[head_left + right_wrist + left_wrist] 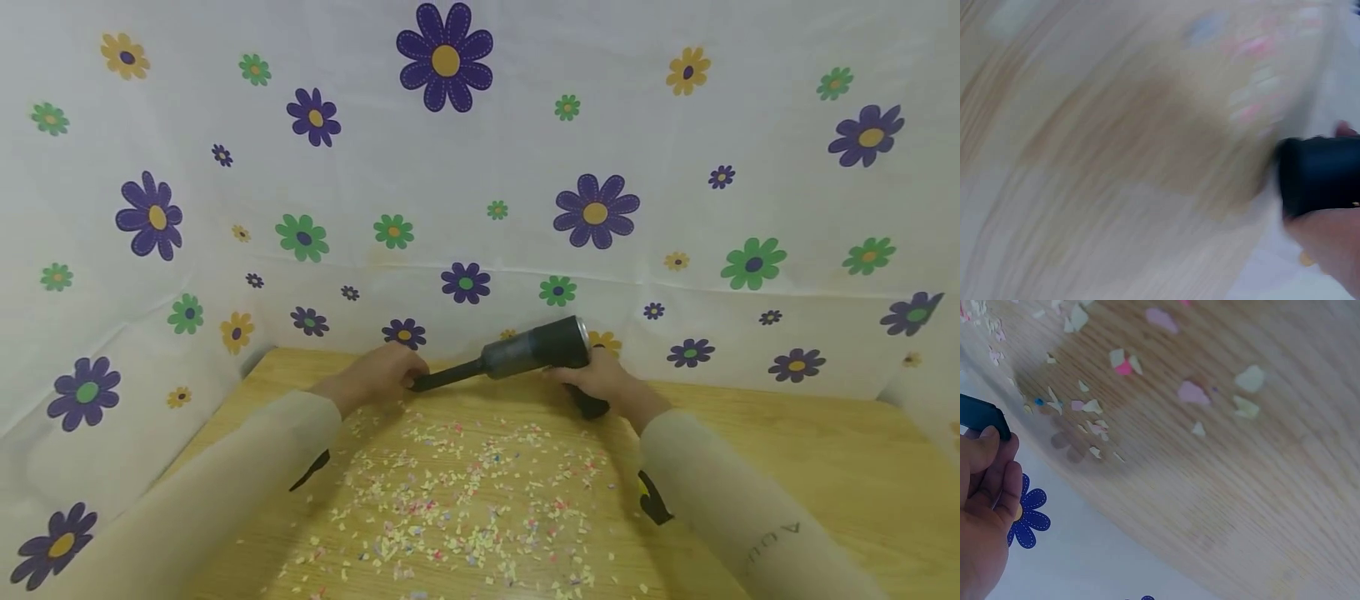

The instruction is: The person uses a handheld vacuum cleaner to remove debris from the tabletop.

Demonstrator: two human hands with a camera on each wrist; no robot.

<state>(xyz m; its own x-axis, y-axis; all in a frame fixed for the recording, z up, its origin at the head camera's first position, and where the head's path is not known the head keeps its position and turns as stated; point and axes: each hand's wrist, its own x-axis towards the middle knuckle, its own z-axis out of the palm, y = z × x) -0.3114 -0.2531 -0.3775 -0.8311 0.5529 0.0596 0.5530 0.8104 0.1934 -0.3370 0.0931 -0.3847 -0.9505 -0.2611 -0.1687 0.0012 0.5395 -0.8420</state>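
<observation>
A black handheld vacuum cleaner [517,350] with a smoky clear section is held above the far part of the wooden table. My right hand [600,375] grips its handle, which angles down below the body. At the other end, my left hand [382,373] pinches the tip of the narrow black nozzle [453,375]; thumb and fingertips close on that tip [991,419] in the left wrist view. The right wrist view is blurred and catches the dark handle end [1319,175] with part of the hand. Small paper confetti [450,508] lies scattered over the table below and nearer than the vacuum.
The wooden table [787,467] runs to a white cloth backdrop [517,150] printed with purple, green and yellow flowers, which stands along its back and sides. Most confetti lies in the middle and front of the table. Dark straps hang beneath both sleeves.
</observation>
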